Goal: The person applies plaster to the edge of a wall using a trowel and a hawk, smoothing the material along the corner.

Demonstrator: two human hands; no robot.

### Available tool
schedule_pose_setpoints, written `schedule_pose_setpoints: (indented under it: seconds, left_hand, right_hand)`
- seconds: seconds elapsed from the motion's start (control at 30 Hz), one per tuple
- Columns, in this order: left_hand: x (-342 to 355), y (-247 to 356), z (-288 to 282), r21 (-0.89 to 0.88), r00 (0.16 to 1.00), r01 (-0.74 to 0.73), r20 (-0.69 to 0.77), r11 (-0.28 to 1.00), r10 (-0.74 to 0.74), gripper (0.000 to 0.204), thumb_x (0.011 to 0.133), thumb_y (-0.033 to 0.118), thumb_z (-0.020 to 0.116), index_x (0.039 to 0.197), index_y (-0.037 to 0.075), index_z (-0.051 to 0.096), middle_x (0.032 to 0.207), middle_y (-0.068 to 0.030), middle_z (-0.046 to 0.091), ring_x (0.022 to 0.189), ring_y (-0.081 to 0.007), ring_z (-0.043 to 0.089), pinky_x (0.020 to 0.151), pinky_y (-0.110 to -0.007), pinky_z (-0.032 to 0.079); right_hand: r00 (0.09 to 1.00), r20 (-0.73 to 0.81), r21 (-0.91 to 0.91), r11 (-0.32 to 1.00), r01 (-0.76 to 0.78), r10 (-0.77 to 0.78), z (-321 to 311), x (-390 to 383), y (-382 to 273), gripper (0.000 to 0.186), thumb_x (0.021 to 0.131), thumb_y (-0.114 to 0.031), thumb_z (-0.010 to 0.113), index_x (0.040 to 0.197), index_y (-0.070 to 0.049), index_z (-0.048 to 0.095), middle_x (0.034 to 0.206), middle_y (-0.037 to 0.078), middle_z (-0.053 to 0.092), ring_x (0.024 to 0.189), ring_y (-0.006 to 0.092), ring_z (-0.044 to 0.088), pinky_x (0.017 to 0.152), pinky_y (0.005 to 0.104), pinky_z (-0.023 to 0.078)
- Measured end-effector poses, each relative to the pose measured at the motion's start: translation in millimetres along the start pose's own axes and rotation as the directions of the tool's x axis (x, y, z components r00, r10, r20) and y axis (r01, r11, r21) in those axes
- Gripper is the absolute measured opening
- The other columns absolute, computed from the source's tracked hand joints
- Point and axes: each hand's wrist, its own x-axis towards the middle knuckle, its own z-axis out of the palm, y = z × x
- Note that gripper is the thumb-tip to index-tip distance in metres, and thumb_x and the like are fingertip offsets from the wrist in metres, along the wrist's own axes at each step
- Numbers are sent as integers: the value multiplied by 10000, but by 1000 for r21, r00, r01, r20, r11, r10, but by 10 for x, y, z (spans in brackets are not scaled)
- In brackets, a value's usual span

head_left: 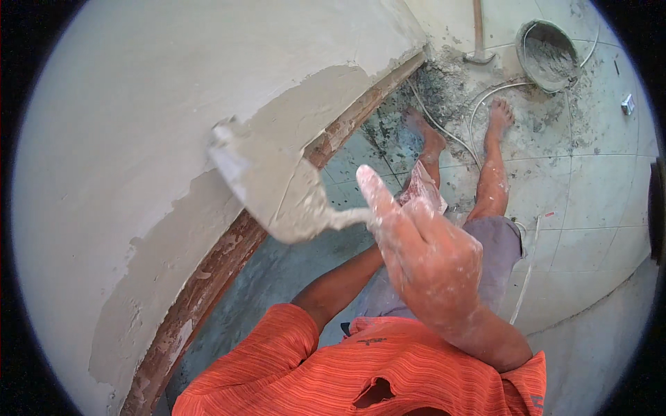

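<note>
My right hand (430, 263), speckled white, grips a putty knife (291, 208) by its handle, the index finger raised along it. The wide blade is coated in grey plaster and lies at the wall (118, 104), over the border between pale surface and a damp grey patch. A rough reddish-brown strip (220, 256) runs along the wall's edge. My left forearm (336, 284) reaches up behind my right hand; that hand's fingers are hidden. A pinkish-white flat piece (422, 188), partly covered, is just beyond my right hand.
My bare feet (499, 118) and legs rest on stained floor tiles (596, 187). Farther off are a hammer (480, 54), a bucket (548, 62) with grey mix, white cables (475, 118), a small packet (628, 104) and a thin pale strip (527, 263).
</note>
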Motion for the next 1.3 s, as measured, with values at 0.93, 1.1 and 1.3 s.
schedule_pose_setpoints:
  seconds: [0.93, 1.1, 1.3]
  left_hand:
    - [-50, 77, -104, 66, 993, 115, -1, 991, -115, 491, 1016, 451, 467, 1101, 10, 665, 998, -236, 676, 968, -370, 637, 862, -453, 492]
    - [152, -82, 40, 82, 956, 292, 2, 953, -294, 479, 1004, 464, 501, 1036, 24, 687, 910, -213, 693, 876, -341, 670, 791, -435, 514]
    - [540, 473, -228, -454, 937, 297, -32, 840, -349, 242, 945, 238, 607, 925, 2, 656, 830, -35, 686, 680, -182, 629, 654, -346, 502]
  right_hand:
    - [988, -2, 156, 976, 153, -155, -334, -325, -331, 597, 823, -94, 752, 1397, -132, 591, 762, 39, 524, 619, 185, 570, 563, 323, 494]
    - [988, -145, 522, 853, 23, 62, 217, -96, 640, 559, 874, -151, 755, 1396, -83, 567, 853, 23, 627, 640, 85, 577, 526, 248, 481]
    - [768, 437, 750, 281, -599, 469, -50, -308, 1290, 509, 958, -233, 704, 1397, -43, 531, 737, 8, 593, 498, 69, 498, 427, 241, 403]
